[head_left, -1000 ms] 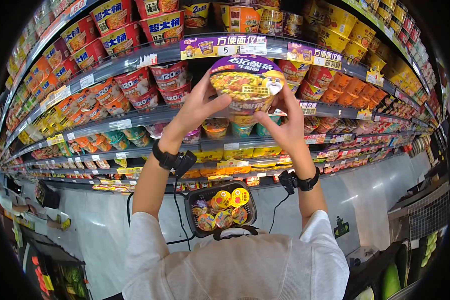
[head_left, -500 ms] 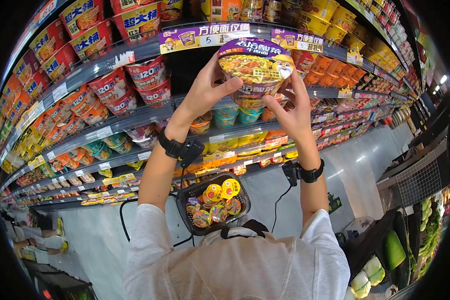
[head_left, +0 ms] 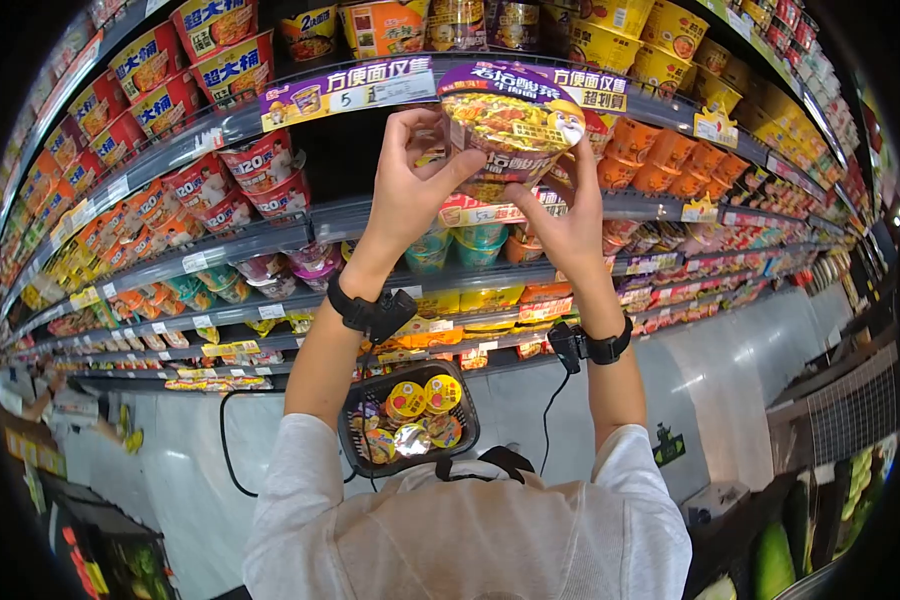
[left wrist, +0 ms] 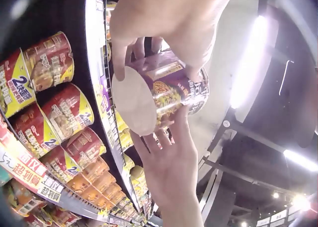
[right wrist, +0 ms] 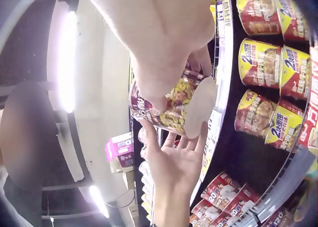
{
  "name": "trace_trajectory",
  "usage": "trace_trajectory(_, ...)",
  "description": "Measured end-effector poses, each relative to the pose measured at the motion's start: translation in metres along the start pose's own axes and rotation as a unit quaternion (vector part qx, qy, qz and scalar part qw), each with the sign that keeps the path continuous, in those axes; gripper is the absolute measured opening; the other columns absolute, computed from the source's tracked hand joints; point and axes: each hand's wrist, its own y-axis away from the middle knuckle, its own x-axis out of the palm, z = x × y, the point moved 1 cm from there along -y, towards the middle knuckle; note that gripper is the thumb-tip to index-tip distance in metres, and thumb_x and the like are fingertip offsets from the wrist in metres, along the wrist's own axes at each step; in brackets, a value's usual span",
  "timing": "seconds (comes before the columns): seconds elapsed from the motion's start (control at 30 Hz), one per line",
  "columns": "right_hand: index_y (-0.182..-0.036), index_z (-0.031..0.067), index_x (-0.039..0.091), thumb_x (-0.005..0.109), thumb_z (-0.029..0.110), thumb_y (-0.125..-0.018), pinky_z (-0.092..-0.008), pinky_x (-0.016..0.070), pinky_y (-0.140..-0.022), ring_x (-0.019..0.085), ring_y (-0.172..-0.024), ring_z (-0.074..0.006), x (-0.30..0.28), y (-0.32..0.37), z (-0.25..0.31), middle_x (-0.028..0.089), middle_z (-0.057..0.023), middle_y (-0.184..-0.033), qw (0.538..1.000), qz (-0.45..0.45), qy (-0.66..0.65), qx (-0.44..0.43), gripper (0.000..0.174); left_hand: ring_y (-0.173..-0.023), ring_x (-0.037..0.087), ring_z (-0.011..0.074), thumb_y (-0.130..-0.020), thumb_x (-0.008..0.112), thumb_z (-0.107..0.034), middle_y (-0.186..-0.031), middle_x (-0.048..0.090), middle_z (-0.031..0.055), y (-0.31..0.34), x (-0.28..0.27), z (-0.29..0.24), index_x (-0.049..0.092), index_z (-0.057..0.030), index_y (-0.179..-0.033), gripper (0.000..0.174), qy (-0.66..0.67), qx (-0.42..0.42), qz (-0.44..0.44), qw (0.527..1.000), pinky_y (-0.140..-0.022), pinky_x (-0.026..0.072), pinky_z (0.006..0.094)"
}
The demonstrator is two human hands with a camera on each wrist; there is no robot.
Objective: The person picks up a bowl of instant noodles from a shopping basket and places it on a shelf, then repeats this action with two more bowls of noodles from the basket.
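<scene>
Nearest are the 2 wrist cameras (head_left: pixel 390 315), strapped to the forearms. The black cable (head_left: pixel 547 430) from the right unit hangs loose; a wide arm swing could snag it and jerk the hold.

Beyond them, the left hand (head_left: pixel 415 185) and right hand (head_left: pixel 570 225) hold 1 purple pickled-cabbage beef noodle tub (head_left: pixel 510 115) between them, thumbs on the near side, fingers along the flanks. The tub is raised before the shelving, its plain white round end (left wrist: pixel 134 100) toward the shelf. Contact on the far flank is partly hidden. The wrapper looks glossy, so slipping is a likely fault if either hand relaxes first; excess squeeze could dent the wall.

Behind the tub stand the shelf edge (head_left: pixel 255 240) and purple price strip (head_left: pixel 350 92). Clearance appears limited: advancing with the tub tilted could strike the rail or dislodge the strip. Stacked red noodle tubs (head_left: pixel 265 170) could topple if nudged sideways.

Farther down sits the black basket (head_left: pixel 473 425) with yellow-lidded noodle cups (head_left: pixel 407 400). A dropped tub could hit its rim or crush lids.
</scene>
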Motion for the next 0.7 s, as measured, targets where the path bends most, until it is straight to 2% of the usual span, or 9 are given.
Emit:
trace_trajectory(0.03, -0.157, -0.0012, 0.028, 0.091, 0.023, -0.080, -0.0449, 0.0547, -0.104, 0.054, -0.134, -0.0329, -0.011, -0.005, -0.009, 0.048, -0.0208, -0.146, 1.000, -0.004, -0.015, -0.017, 0.102, -0.119, 0.059, 0.0192, -0.089, 0.084, -0.013, -0.123, 0.056, 0.0128, -0.001, 0.013, 0.003, 0.044, 0.0002, -0.125, 0.055, -0.004, 0.014, 0.001, 1.000, -0.097, 0.0593, 0.0342)
trace_trajectory(0.1, -0.150, -0.0016, 0.031, 0.091, 0.024, -0.080, -0.0479, 0.0533, -0.105, 0.055, -0.133, -0.0333, -0.038, -0.015, -0.022, 0.051, -0.0211, -0.143, 0.998, -0.008, -0.044, -0.036, 0.095, -0.119, 0.059, 0.0194, -0.090, 0.083, -0.012, -0.125, 0.056, 0.0129, -0.003, 0.044, 0.014, 0.045, 0.0001, -0.125, 0.053, 0.007, 0.026, -0.016, 1.000, -0.097, 0.0593, 0.0347)
trace_trajectory(0.2, -0.143, -0.0002, 0.034, 0.092, 0.025, -0.080, -0.0470, 0.0547, -0.104, 0.056, -0.132, -0.0327, -0.074, -0.033, -0.048, 0.053, -0.0213, -0.141, 0.998, 0.004, -0.063, -0.028, 0.090, -0.122, 0.059, 0.0203, -0.091, 0.080, -0.005, -0.130, 0.054, 0.0131, -0.014, 0.082, 0.031, 0.045, -0.0002, -0.123, 0.048, 0.003, 0.052, -0.035, 0.998, -0.098, 0.0585, 0.0352)
trace_trajectory(0.23, -0.138, 0.0006, 0.035, 0.091, 0.022, -0.081, -0.0453, 0.0565, -0.101, 0.058, -0.129, -0.0320, -0.086, -0.037, -0.049, 0.055, -0.0210, -0.138, 0.998, 0.005, -0.053, -0.030, 0.083, -0.123, 0.059, 0.0207, -0.091, 0.079, -0.004, -0.132, 0.053, 0.0131, -0.016, 0.095, 0.033, 0.046, -0.0002, -0.123, 0.047, 0.013, 0.064, -0.039, 0.997, -0.099, 0.0577, 0.0355)
trace_trajectory(0.3, -0.137, 0.0005, 0.036, 0.090, 0.020, -0.081, -0.0446, 0.0571, -0.101, 0.059, -0.129, -0.0317, -0.103, -0.046, -0.061, 0.056, -0.0210, -0.137, 0.997, 0.016, -0.074, -0.030, 0.081, -0.128, 0.057, 0.0223, -0.091, 0.077, 0.001, -0.139, 0.049, 0.0143, -0.022, 0.112, 0.041, 0.046, -0.0003, -0.124, 0.046, 0.010, 0.070, -0.046, 0.996, -0.104, 0.0549, 0.0368)
trace_trajectory(0.4, -0.135, 0.0009, 0.037, 0.089, 0.016, -0.083, -0.0429, 0.0582, -0.099, 0.058, -0.130, -0.0306, -0.119, -0.055, -0.077, 0.054, -0.0212, -0.138, 0.994, 0.021, -0.095, -0.039, 0.075, -0.132, 0.055, 0.0231, -0.091, 0.076, 0.003, -0.144, 0.048, 0.0161, -0.028, 0.128, 0.053, 0.047, -0.0007, -0.123, 0.044, -0.028, 0.077, -0.051, 0.995, -0.105, 0.0543, 0.0372)
trace_trajectory(0.5, -0.135, 0.0012, 0.038, 0.087, 0.015, -0.085, -0.0402, 0.0579, -0.098, 0.055, -0.134, -0.0301, -0.124, -0.065, -0.091, 0.049, -0.0225, -0.146, 0.988, 0.028, -0.147, -0.026, 0.071, -0.133, 0.055, 0.0235, -0.092, 0.075, 0.003, -0.148, 0.046, 0.0176, -0.034, 0.140, 0.060, 0.047, -0.0007, -0.123, 0.041, -0.066, 0.082, -0.056, 0.993, -0.104, 0.0547, 0.0358)
trace_trajectory(0.57, -0.139, 0.0077, 0.036, 0.080, 0.009, -0.092, -0.0378, 0.0521, -0.101, 0.053, -0.136, -0.0257, -0.124, -0.075, -0.097, 0.053, -0.0163, -0.143, 0.983, 0.031, -0.165, -0.068, 0.065, -0.132, 0.055, 0.0231, -0.092, 0.075, 0.002, -0.147, 0.047, 0.0178, -0.040, 0.143, 0.067, 0.048, -0.0004, -0.122, 0.040, -0.060, 0.072, -0.068, 0.993, -0.103, 0.0548, 0.0349)
trace_trajectory(0.7, -0.139, 0.0068, 0.035, 0.078, 0.007, -0.093, -0.0389, 0.0516, -0.103, 0.052, -0.137, -0.0263, -0.121, -0.099, -0.101, 0.050, -0.0187, -0.148, 0.978, 0.036, -0.172, -0.113, 0.063, -0.130, 0.057, 0.0222, -0.093, 0.075, 0.000, -0.146, 0.050, 0.0187, -0.065, 0.146, 0.071, 0.049, 0.0003, -0.120, 0.038, -0.048, 0.088, -0.093, 0.991, -0.103, 0.0551, 0.0326)
